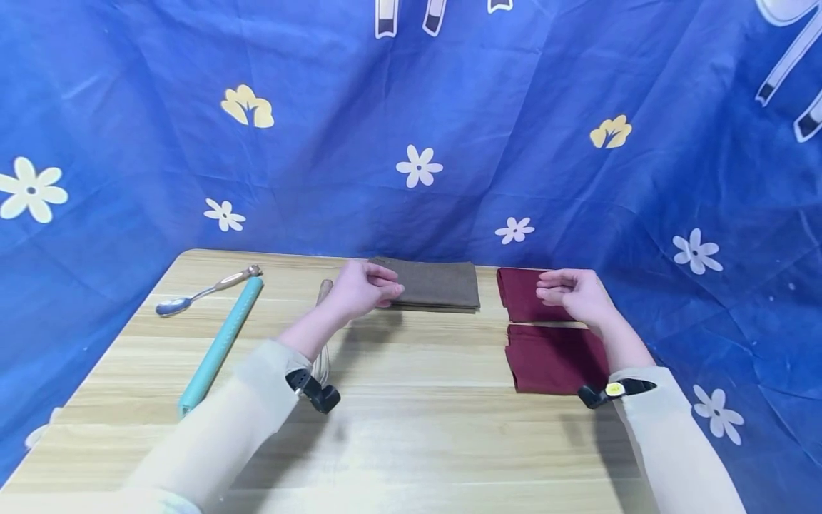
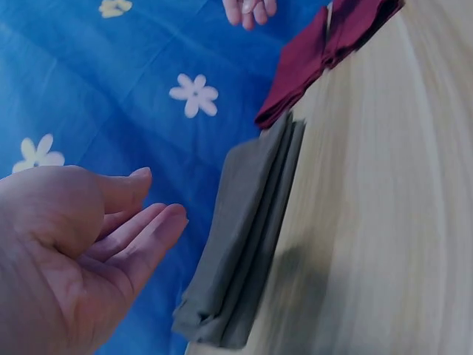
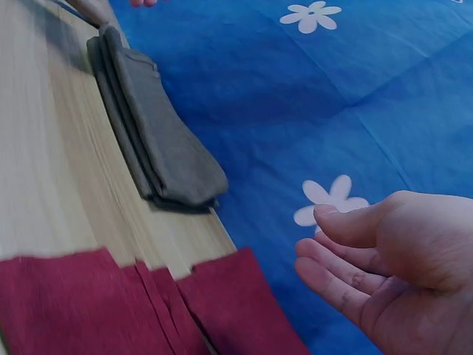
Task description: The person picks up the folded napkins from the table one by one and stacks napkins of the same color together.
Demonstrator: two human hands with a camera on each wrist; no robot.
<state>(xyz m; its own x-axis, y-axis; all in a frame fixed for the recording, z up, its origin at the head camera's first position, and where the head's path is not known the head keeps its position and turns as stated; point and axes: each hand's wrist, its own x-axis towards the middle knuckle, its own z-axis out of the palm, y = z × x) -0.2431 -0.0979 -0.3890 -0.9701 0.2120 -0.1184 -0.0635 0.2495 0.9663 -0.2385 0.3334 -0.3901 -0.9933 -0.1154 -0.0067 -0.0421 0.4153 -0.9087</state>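
Head view: left hand (image 1: 362, 289) loose-fingered, holding nothing, at left end of folded brown cloth (image 1: 437, 284); right hand (image 1: 578, 294) relaxed over far maroon cloth (image 1: 523, 294).

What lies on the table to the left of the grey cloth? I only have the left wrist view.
Observer: A teal stick, with a spoon beside it.
Operator: How many red cloths are there?
Observer: Two: a far red cloth and a near red cloth, both folded.
Operator: Is the right hand holding one?
Observer: No. The right hand is over the far one, fingers loosely curled, holding nothing.
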